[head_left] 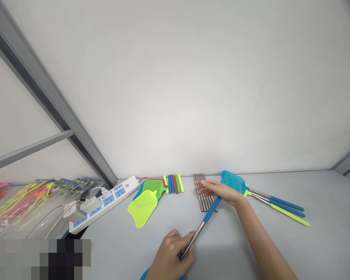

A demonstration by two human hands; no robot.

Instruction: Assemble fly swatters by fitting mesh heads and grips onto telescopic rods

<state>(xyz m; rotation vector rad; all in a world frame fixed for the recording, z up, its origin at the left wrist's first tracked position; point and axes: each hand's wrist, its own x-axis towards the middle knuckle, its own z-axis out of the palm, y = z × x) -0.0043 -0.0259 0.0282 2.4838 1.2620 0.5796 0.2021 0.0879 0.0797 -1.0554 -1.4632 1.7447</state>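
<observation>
A fly swatter with a blue grip (211, 210) slants across the front of the table, its metal rod pinched in my left hand (171, 252). Its blue head lies mostly hidden under that hand at the bottom edge. My right hand (223, 191) is open, fingers stretched out to the left, with the palm side at the upper end of the blue grip. Behind these fingers lies a row of metal rods (204, 203). Just right of them are several assembled fly swatters (232, 180) with blue and yellow grips.
Loose swatter heads (142, 208) in yellow, green and blue lie left of centre, beside a row of coloured grips (175, 183). A white power strip (105, 204) with plugs and cables runs along the left. Plastic-bagged items (26, 206) lie farther left. A pale wall (192, 85) stands behind.
</observation>
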